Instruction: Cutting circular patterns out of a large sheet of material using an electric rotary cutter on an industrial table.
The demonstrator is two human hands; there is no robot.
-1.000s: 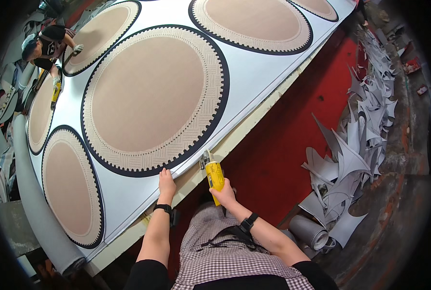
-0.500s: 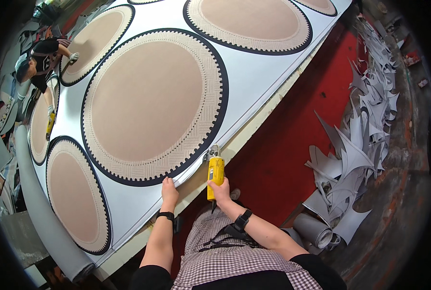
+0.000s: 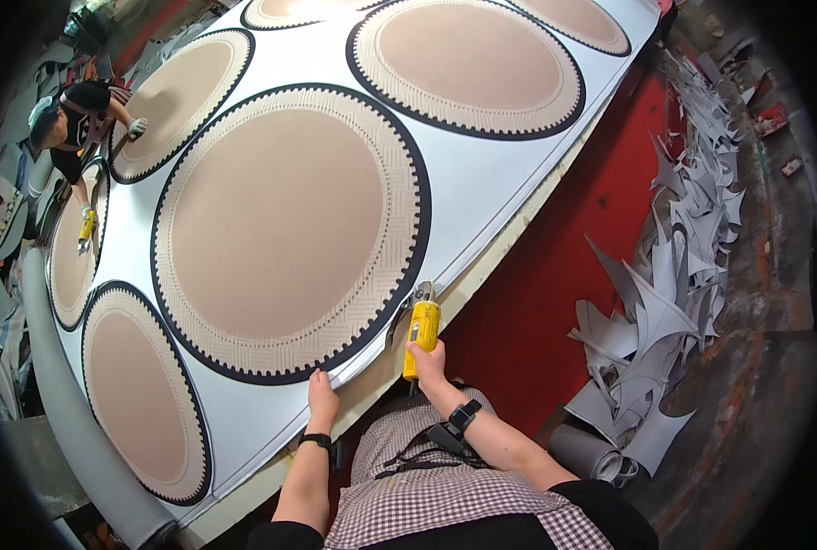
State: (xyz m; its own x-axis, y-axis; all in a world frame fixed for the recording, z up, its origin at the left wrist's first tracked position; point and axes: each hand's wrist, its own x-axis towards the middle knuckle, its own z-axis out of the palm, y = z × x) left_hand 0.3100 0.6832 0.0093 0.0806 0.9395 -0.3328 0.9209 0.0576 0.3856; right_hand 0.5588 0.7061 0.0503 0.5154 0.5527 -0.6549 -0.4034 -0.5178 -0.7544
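A wide white sheet (image 3: 482, 197) printed with large round beige rug shapes lies over the table. The nearest printed rug (image 3: 280, 220) has a patterned border and a dark toothed rim. My right hand (image 3: 429, 361) is wrapped round a yellow handheld electric cutter (image 3: 424, 325), whose metal head meets the sheet's edge right of that rim. A cut flap (image 3: 398, 326) sags beside the head. My left hand (image 3: 322, 400) is closed on the sheet's near edge, just below the dark rim; its fingertips are partly hidden.
A pale table edge (image 3: 368, 386) runs diagonally beside red flooring (image 3: 518, 316). Grey offcuts (image 3: 647, 339) lie heaped at right, near a rolled grey piece (image 3: 588, 452). A long grey roll (image 3: 69, 385) lies at left. Across the table, a person (image 3: 78, 124) holds another yellow cutter (image 3: 87, 227).
My right hand and the cutter have moved right along the sheet's edge, and the flap beside the head shows more. My left hand keeps its hold. The co-worker's cutter has changed its tilt.
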